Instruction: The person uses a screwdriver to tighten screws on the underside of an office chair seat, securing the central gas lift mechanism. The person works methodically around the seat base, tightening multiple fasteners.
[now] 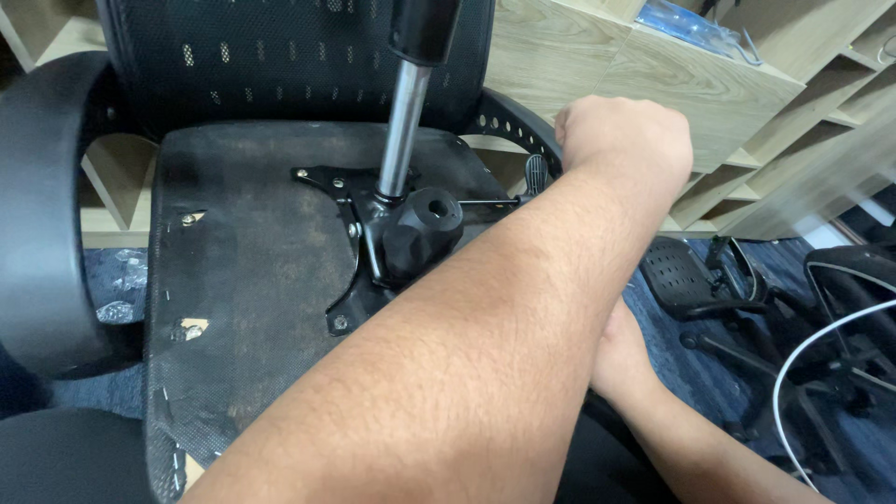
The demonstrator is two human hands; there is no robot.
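A black office chair lies overturned, and the worn underside of its seat (252, 280) faces me. A black tilt mechanism (411, 238) is bolted to the seat, and a shiny gas cylinder (403, 131) rises from it. My left arm crosses the frame, and my left hand (623, 140) is a closed fist gripping the perforated black armrest (511, 124) at the seat's far right. A small lever (535, 175) sits just left of that hand. My right hand (621, 359) is lower, at the seat's right edge. My left forearm hides its fingers.
The mesh backrest (261, 56) stands behind the seat, and the other armrest (42, 215) curves at the left. Wooden shelving (653, 84) fills the back right. More black chair parts (695, 275) and a white cable (793, 373) lie on blue carpet at the right.
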